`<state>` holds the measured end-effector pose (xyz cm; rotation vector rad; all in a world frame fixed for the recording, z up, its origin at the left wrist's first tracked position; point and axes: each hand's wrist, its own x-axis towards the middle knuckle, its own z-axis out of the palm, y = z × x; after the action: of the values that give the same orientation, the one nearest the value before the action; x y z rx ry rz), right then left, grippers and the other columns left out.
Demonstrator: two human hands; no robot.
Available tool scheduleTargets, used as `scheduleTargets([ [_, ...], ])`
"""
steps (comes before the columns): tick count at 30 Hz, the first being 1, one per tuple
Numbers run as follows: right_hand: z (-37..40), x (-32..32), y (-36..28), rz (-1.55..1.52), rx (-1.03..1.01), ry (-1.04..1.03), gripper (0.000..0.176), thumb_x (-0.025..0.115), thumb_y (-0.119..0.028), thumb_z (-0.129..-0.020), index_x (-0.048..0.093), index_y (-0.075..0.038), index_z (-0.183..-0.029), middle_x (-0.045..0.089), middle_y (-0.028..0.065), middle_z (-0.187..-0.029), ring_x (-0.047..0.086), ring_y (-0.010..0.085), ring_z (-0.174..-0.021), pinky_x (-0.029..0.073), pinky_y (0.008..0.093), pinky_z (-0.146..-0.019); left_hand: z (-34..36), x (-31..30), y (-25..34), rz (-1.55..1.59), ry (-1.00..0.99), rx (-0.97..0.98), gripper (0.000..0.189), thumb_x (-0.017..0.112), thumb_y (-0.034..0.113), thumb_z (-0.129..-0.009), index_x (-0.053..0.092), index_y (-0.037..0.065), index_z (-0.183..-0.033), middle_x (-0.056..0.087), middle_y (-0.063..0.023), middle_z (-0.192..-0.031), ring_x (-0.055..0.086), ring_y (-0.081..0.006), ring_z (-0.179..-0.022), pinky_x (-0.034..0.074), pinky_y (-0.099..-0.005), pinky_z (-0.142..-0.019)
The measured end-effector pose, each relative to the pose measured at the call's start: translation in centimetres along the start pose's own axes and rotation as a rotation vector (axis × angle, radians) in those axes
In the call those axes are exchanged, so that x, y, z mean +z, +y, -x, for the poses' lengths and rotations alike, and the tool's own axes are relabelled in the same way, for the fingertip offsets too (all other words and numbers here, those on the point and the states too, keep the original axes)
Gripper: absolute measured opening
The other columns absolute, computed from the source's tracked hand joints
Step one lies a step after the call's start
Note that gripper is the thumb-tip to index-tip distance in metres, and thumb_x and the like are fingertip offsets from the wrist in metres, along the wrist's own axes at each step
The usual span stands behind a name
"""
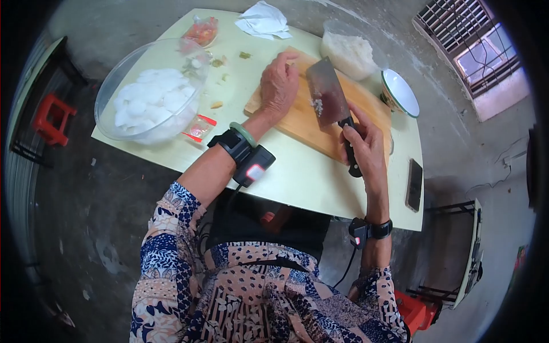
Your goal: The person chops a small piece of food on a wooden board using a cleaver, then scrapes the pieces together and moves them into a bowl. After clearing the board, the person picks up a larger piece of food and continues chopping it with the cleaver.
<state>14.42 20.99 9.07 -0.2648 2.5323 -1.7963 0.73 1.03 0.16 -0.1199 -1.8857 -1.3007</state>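
My right hand [366, 140] grips the black handle of a cleaver [327, 86]. Its broad blade is tilted over the wooden cutting board [311, 137], with small whitish bits stuck to it. Over the board's left part, my left hand [279, 82] is closed, its fingers curled and turned away from me. Whatever those fingers may hold is hidden. Left of the board stands a large clear bowl [103, 117] of white, rounded pieces [151, 103]. Small yellowish-green scraps [217, 105] lie on the table between bowl and board.
Behind the board is a clear container of white shreds [349, 51]; a white bowl [402, 91] tilts beside it. A phone [414, 184] lies near the table's right edge. A crumpled white cloth or paper [263, 22], a reddish bag [202, 31] and a red-edged packet [200, 127] also lie here.
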Motion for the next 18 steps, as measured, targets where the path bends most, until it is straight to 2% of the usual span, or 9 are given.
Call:
scheduleTargets([
  [1,0.2,-0.1,-0.4,-0.013,0.009,0.021,0.056,0.053,-0.008,-0.100,0.048,-0.002,-0.156,0.057,0.0012,-0.077,0.054,0.0078,-0.054,0.042,0.0252,-0.047,0.1,-0.2,0.3,0.007,-0.010,-0.001,0.027,0.060,0.007,-0.095,0.069,0.009,-0.120,0.064,-0.0092,-0.072,0.062,-0.0229,-0.066,0.052,-0.0400,-0.069],
  [3,0.9,-0.1,-1.8,0.026,0.014,0.069,0.056,0.053,-0.008,-0.100,0.049,-0.002,-0.155,0.057,0.0013,-0.077,0.053,0.0079,-0.054,0.042,0.0256,-0.048,0.0,-0.5,0.6,0.052,-0.093,-0.087,0.024,0.057,0.006,-0.094,0.065,0.006,-0.116,0.070,-0.0201,-0.089,0.067,-0.0386,-0.083,0.052,-0.0494,-0.080],
  [8,0.8,0.2,-1.0,0.143,-0.027,0.112,0.054,0.054,-0.008,-0.100,0.052,-0.004,-0.154,0.057,0.0015,-0.076,0.053,0.0080,-0.054,0.042,0.0269,-0.048,-0.1,-0.8,1.2,0.081,-0.109,-0.103,0.024,0.057,0.006,-0.094,0.066,0.006,-0.116,0.070,-0.0199,-0.088,0.067,-0.0383,-0.082,0.052,-0.0483,-0.080],
  [12,0.8,-0.2,-0.5,0.163,0.013,0.024,0.055,0.054,-0.006,-0.099,0.051,-0.004,-0.154,0.059,0.0024,-0.077,0.053,0.0080,-0.054,0.042,0.0276,-0.048,-0.2,-0.4,0.4,0.053,-0.088,-0.096,0.024,0.057,0.006,-0.094,0.067,0.006,-0.116,0.071,-0.0200,-0.090,0.068,-0.0398,-0.085,0.052,-0.0500,-0.081],
  [13,1.2,-0.1,-0.9,0.086,0.004,0.054,0.055,0.054,-0.006,-0.099,0.050,-0.004,-0.155,0.059,0.0024,-0.077,0.053,0.0082,-0.054,0.042,0.0275,-0.048,0.1,-0.2,-0.1,0.037,-0.080,-0.109,0.024,0.057,0.006,-0.094,0.067,0.006,-0.116,0.071,-0.0200,-0.090,0.068,-0.0398,-0.085,0.052,-0.0500,-0.081],
  [15,1.3,-0.1,-0.7,-0.022,-0.009,0.074,0.055,0.055,-0.007,-0.101,0.049,-0.003,-0.155,0.060,0.0017,-0.074,0.054,0.0085,-0.054,0.042,0.0266,-0.048,0.0,0.6,-0.6,-0.006,0.029,0.043,0.026,0.061,0.003,-0.094,0.070,0.010,-0.117,0.061,-0.0099,-0.067,0.060,-0.0222,-0.060,0.050,-0.0396,-0.062],
  [16,1.2,-0.4,-0.1,-0.027,-0.004,0.064,0.055,0.055,-0.007,-0.101,0.049,-0.003,-0.155,0.060,0.0017,-0.074,0.054,0.0085,-0.054,0.042,0.0266,-0.048,-0.1,0.8,-0.4,-0.016,0.030,0.038,0.026,0.061,0.003,-0.094,0.070,0.010,-0.117,0.061,-0.0099,-0.067,0.060,-0.0222,-0.060,0.050,-0.0396,-0.062],
  [18,1.0,-0.4,1.3,0.171,0.040,0.067,0.056,0.057,-0.007,-0.101,0.049,-0.004,-0.156,0.059,0.0008,-0.073,0.053,0.0080,-0.055,0.041,0.0255,-0.049,0.1,0.6,-0.2,0.030,0.040,0.034,0.025,0.061,0.004,-0.094,0.070,0.010,-0.116,0.061,-0.0100,-0.067,0.061,-0.0249,-0.061,0.050,-0.0402,-0.062],
])
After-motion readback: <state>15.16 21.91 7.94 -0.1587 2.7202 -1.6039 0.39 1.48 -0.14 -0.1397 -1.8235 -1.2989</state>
